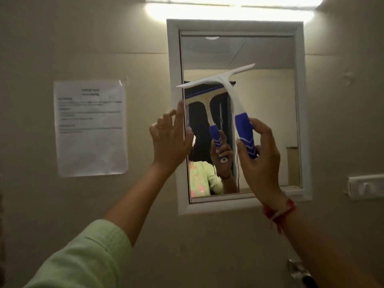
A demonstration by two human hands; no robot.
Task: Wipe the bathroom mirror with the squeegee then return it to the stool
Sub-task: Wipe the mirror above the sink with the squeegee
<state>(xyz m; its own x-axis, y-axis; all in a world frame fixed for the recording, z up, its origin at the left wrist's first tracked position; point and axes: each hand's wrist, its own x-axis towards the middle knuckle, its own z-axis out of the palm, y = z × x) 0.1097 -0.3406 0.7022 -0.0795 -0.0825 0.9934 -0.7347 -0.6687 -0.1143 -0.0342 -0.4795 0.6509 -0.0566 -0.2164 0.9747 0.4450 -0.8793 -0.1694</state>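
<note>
A white-framed mirror [270,113] hangs on the beige wall ahead. My right hand [259,159] grips the blue handle of a white squeegee [226,84], whose blade lies tilted across the mirror's upper left, its right end higher. My left hand [170,140] is raised with fingers spread, resting against the mirror's left frame edge and holding nothing. The glass reflects the squeegee, a hand and a light green garment. No stool is in view.
A printed paper notice [90,127] is taped to the wall left of the mirror. A bright tube light [230,11] glows above it. A white switch plate [365,187] sits at the right edge, and a metal fitting [299,271] shows at the lower right.
</note>
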